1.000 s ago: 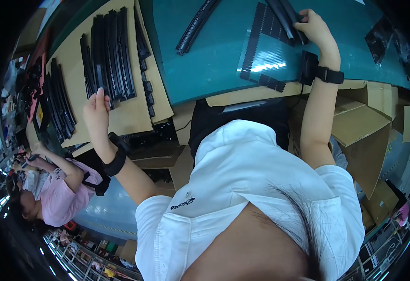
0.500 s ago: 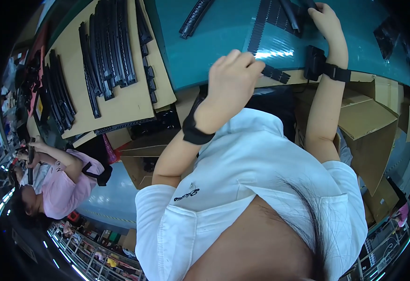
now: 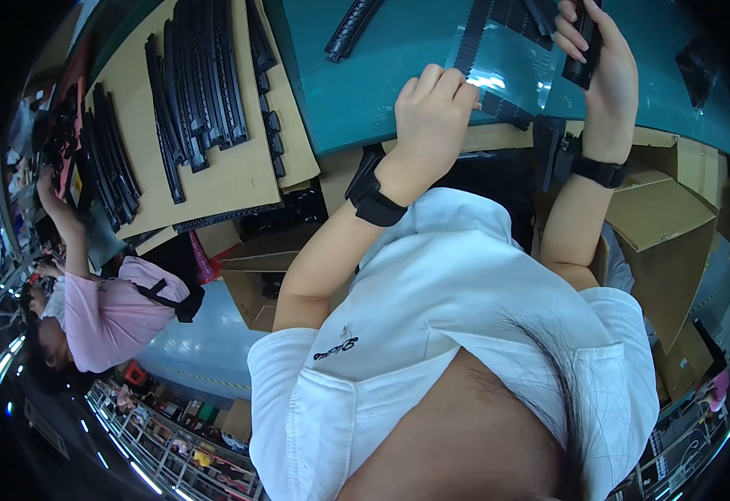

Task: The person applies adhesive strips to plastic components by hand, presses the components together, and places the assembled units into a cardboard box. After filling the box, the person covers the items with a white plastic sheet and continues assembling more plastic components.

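Note:
My right hand [image 3: 613,71] is wrapped round a long black plastic strip part [image 3: 582,58], held upright over the far side of the table. My left hand [image 3: 433,117] is closed in a fist-like pinch at the near table edge. Whatever its fingertips hold is hidden. Right beside it lies a glossy clear sheet [image 3: 511,67] bearing black toothed-edge strips [image 3: 505,108]. Another black part [image 3: 540,15] rests at the sheet's far end, partly out of view. A black perforated part [image 3: 350,29] lies farther left on the teal table [image 3: 323,100].
To the left, long black parts [image 3: 206,83] are lined up on a cardboard sheet [image 3: 244,179]. A small black device [image 3: 548,146] stands at the near edge by my right wrist. Open cardboard boxes [image 3: 657,209] stand below the table. A co-worker in pink [image 3: 127,317] is at the left.
My right hand has lifted a black part off the table and turned it upright. My left hand has moved slightly away from me and right. The co-worker's arm has reached outward.

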{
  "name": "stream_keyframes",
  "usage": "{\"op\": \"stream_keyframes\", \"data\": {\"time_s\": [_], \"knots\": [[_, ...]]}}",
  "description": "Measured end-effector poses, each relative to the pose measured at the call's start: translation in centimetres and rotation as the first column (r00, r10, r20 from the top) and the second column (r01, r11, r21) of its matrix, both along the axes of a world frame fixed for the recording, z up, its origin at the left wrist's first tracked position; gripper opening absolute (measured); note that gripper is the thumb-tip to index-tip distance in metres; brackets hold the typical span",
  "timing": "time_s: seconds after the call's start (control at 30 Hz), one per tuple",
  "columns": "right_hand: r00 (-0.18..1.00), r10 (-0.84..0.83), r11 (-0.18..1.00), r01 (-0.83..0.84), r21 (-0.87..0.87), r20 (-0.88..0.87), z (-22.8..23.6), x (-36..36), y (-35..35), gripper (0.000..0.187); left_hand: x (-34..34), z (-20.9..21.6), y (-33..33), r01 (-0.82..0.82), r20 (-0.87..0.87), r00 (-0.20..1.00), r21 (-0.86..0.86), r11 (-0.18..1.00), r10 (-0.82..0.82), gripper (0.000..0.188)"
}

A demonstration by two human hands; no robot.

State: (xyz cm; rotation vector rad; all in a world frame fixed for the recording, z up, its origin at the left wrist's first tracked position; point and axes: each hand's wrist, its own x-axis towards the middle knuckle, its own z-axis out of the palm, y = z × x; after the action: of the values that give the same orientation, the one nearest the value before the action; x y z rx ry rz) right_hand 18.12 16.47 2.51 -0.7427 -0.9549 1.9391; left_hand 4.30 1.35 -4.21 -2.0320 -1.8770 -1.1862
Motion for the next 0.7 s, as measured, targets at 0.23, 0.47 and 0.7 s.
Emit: {"op": "stream_keyframes", "data": {"time_s": [0.23,0.47,0.7], "knots": [[0.946,0.045,0.963,-0.127,-0.237,-0.322,0.7,-1.6,-2.9,0.019,0.6,-0.1,-0.4,-0.041,0.001,0.999,-0.058,0.997,0.041,0.012],[0.780,0.005,0.836,-0.347,-0.426,-0.625,1.4,-2.4,-4.8,0.025,1.5,1.8,-0.7,-0.002,0.301,0.953,-0.108,0.994,0.034,0.012],[0.806,-0.050,0.843,-0.283,-0.458,-0.590,3.9,-2.9,-6.5,0.029,0.0,8.8,-1.0,0.008,0.293,0.954,0.173,0.985,-0.059,0.017]]}}
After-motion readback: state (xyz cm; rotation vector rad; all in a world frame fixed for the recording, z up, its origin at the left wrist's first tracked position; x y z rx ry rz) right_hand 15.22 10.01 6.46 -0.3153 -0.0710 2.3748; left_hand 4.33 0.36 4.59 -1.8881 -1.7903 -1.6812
